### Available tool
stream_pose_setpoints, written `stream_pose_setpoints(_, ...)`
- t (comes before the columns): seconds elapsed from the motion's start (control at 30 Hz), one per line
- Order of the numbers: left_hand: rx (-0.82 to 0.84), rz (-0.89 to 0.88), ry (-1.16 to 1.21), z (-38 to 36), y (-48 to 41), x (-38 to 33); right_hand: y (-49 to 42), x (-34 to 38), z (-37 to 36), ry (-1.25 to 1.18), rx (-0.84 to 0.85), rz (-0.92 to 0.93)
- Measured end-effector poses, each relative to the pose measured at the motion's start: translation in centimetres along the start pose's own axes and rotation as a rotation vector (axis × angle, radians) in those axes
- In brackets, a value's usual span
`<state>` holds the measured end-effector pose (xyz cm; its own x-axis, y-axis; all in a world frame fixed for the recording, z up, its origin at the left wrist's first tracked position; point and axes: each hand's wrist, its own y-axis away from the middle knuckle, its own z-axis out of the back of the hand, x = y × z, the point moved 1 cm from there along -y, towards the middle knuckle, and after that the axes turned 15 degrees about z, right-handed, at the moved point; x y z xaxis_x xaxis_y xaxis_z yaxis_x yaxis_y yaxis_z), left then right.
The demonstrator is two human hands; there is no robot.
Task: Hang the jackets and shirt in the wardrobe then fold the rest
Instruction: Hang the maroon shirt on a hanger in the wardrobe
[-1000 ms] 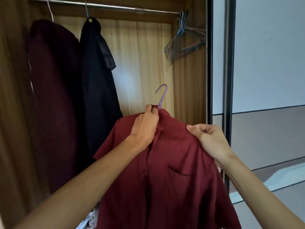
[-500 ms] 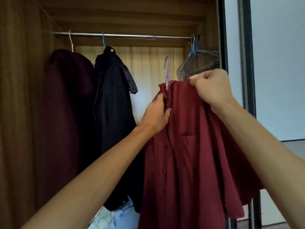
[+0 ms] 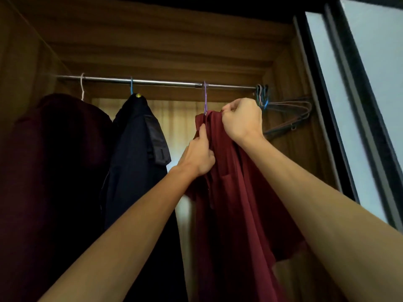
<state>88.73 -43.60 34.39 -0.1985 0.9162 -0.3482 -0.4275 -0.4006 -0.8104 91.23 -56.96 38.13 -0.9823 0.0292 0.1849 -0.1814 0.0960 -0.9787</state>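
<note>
Left hand (image 3: pixel 197 156): fingers curled into the front fabric of the red shirt (image 3: pixel 235 203) just under the collar, thumb lying up along the cloth. Right hand (image 3: pixel 242 120), at 1 o'clock from the left: fingers clenched round the bunched top edge of the shirt at collar/shoulder level, knuckles toward camera. The shirt is on a purple hanger (image 3: pixel 205 99). Its hook rises at 12 o'clock from the collar, reaches the metal rail (image 3: pixel 163 82) and looks looped over it. The shirt body hangs toward 6 o'clock between the two forearms. Along the rail toward 9 o'clock: a navy jacket (image 3: pixel 135 153) on a blue hook (image 3: pixel 131 88), then a dark maroon jacket (image 3: pixel 54 160) on a white hook (image 3: pixel 82 86). At 3 o'clock from the right hand, a bunch of empty hangers (image 3: pixel 285 114) sits at the rail's end against the wardrobe (image 3: pixel 152 51) side wall. Dark-framed sliding door (image 3: pixel 359 105) at far right.
</note>
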Motion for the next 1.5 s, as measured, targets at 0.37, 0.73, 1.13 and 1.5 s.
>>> stream_pose_setpoints(0.37, -0.04, -0.036, -0.178, 2.3, -10.1, 5.8, -7.3, 1.1, -10.5, -0.001, 0.008, 0.052)
stream_pose_setpoints(0.73, 0.007, 0.042, -0.287, 4.2, -13.5, 11.2, -10.1, 2.8, -16.5, -0.112, 0.048, -0.052)
stream_pose_setpoints(1.13, 0.044, 0.007, -0.353, 5.7, -9.4, 12.3, -8.0, 4.5, -17.2, -0.031, 0.145, -0.098)
stream_pose_setpoints(1.5, 0.004, 0.07, -0.435, 7.4, -0.6, 10.2, 0.7, 1.8, -11.4, 0.085, 0.17, 0.242)
